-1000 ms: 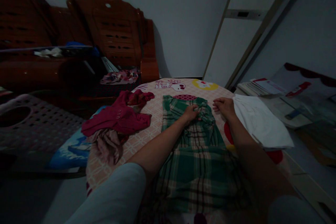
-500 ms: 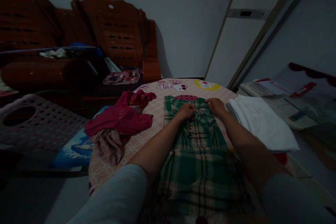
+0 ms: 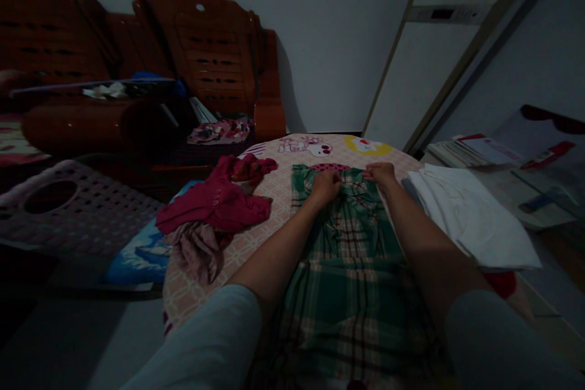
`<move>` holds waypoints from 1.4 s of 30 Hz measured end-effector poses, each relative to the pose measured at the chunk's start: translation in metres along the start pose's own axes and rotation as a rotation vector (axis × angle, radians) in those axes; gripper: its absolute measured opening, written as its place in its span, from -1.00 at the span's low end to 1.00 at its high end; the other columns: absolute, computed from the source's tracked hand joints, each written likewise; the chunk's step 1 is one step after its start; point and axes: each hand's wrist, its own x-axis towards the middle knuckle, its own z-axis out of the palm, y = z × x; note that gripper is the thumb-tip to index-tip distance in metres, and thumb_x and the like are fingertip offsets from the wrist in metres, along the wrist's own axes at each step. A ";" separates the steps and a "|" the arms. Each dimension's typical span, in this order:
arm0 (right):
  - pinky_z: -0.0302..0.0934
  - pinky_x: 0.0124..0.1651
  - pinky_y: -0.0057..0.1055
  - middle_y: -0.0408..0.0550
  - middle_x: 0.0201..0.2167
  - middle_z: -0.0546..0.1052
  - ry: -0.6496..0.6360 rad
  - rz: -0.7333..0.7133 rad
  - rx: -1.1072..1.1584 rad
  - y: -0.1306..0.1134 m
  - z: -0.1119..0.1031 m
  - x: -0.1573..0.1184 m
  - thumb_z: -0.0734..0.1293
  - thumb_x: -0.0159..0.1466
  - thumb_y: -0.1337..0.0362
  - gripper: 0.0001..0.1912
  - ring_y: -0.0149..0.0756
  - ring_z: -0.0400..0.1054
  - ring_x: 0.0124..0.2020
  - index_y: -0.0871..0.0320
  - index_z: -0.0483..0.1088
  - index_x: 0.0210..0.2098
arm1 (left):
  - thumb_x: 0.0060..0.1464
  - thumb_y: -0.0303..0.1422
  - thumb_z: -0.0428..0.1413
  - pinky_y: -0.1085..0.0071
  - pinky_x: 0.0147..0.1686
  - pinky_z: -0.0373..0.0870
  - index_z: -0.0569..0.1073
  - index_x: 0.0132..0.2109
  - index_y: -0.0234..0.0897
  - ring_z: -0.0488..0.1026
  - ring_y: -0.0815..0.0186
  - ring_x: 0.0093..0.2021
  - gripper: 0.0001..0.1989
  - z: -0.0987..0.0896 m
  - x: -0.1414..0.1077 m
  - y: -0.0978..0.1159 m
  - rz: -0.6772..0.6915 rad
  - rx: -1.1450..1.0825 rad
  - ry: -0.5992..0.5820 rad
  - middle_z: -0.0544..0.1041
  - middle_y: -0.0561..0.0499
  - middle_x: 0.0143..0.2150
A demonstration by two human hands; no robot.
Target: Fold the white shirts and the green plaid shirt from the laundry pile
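A green plaid garment (image 3: 351,292) lies lengthwise over the round, patterned tabletop (image 3: 237,256), its gathered end at the far side. My left hand (image 3: 326,187) is closed on the gathered cloth near that end, with the fingertips partly hidden. To its right, my right hand (image 3: 380,174) pinches the far right edge of the same garment. Left of the garment sits a crumpled magenta cloth (image 3: 219,201) with a dull pink cloth (image 3: 196,250) beside it. Folded white clothing (image 3: 479,216) rests at the right edge of the table.
Wooden seats (image 3: 210,55) stand behind on the left, near a pink perforated basket (image 3: 105,207) and a blue printed bag (image 3: 141,259). Papers (image 3: 484,149) are stacked on a side surface at the right. A tall white cabinet-like unit (image 3: 439,67) stands at the back.
The view has shifted slightly, so most things appear farther right. Both hands remain on the garment's far end; my left hand has moved slightly toward its far edge.
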 end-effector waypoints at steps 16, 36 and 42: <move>0.17 -0.43 -0.44 -0.13 -0.58 0.50 -0.465 -0.284 -0.440 -0.038 -0.050 -0.139 0.37 0.12 0.33 -0.80 -0.33 0.37 -0.52 0.20 0.57 -0.26 | 0.13 -0.45 0.09 0.31 0.03 0.40 0.52 -0.03 -0.29 0.48 0.16 0.03 -0.74 0.014 -0.014 0.008 0.213 0.320 -0.105 0.56 -0.11 -0.01; 0.07 -0.62 -0.52 -0.15 -0.65 0.47 -0.466 0.012 0.353 -0.029 -0.068 -0.149 0.39 -0.01 0.28 -0.89 -0.47 0.22 -0.70 0.17 0.50 -0.46 | 0.12 -0.49 0.02 0.49 -0.41 0.44 0.61 -0.12 -0.32 0.48 0.38 -0.51 -0.71 0.019 0.011 -0.014 -0.166 -0.392 -0.005 0.60 0.05 -0.44; 0.09 -0.56 -0.51 -0.16 -0.63 0.46 -0.543 -0.046 0.290 -0.029 -0.053 -0.147 0.36 0.01 0.30 -0.88 -0.45 0.26 -0.64 0.18 0.52 -0.46 | 0.01 -0.62 -0.01 0.46 -0.13 0.48 0.62 -0.14 -0.31 0.57 0.35 -0.18 -0.63 0.019 0.022 -0.014 0.039 -0.564 0.163 0.66 0.01 -0.17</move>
